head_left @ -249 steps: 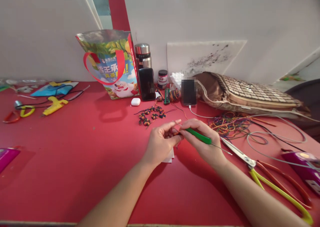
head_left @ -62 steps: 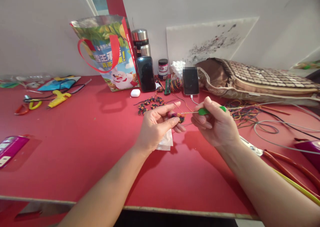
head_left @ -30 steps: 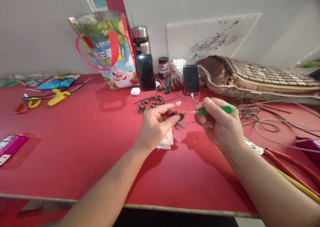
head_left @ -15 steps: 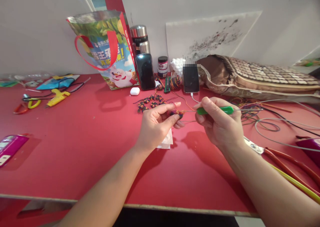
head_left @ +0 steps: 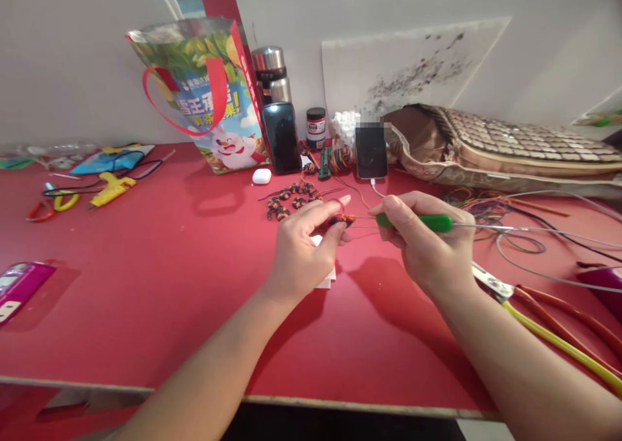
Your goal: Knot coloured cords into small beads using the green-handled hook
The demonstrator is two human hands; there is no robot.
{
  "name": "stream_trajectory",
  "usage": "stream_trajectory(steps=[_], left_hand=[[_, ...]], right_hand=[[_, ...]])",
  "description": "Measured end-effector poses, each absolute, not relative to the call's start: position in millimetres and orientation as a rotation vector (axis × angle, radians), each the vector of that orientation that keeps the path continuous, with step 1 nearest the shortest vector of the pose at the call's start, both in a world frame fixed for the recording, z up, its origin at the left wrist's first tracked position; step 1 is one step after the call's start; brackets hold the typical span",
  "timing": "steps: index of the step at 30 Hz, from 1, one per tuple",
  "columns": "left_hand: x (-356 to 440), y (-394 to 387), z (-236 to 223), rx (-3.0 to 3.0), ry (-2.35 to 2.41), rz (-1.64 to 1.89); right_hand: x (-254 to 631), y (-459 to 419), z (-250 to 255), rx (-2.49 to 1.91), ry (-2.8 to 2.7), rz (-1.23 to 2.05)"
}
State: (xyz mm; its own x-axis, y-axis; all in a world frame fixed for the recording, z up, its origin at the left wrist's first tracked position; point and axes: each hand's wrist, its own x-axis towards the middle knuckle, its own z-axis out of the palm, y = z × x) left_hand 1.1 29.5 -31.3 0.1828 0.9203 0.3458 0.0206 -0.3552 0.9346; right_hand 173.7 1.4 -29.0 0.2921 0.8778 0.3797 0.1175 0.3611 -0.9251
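Between the thumb and fingers of my left hand [head_left: 306, 250] is a small multicoloured crochet piece [head_left: 341, 219], with a strand looped up by the index finger. My right hand [head_left: 425, 237] grips a crochet hook [head_left: 440, 223] by its green handle. The hook's thin metal shaft points left toward the crochet piece; whether its tip sits in a stitch is too fine to tell. Its other metal end sticks out to the right. Behind my left hand lies a curved string of crocheted pieces [head_left: 286, 198]. White paper [head_left: 326, 279] shows below that hand.
Scissors [head_left: 495, 285] lie by my right forearm, near tangled yarn [head_left: 479, 201] and a cable. Across the back stand a shopping bag [head_left: 214, 104], a steel flask [head_left: 272, 72], two phones, a jar [head_left: 315, 129], a yarn ball [head_left: 341, 159] and a brown bag [head_left: 510, 143]. A yellow glue gun [head_left: 111, 190] lies left.
Over the last seconds my right hand has drawn back from the crochet piece with the hook. Just now it has shifted slightly left, and my left thumb has tilted more upright.
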Motion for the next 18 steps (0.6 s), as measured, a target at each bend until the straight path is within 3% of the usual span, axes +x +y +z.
stream_trajectory(steps=[6,18], left_hand=[[1.5,30.5,-34.0,1.687,0.958,1.321],[0.9,32.5,-36.3,1.488,0.933,1.286]], right_hand=[[169.7,-3.6,-23.3,-1.126,-1.321,0.509],[170.0,-2.8,-23.7,-1.14,-1.267,0.508]])
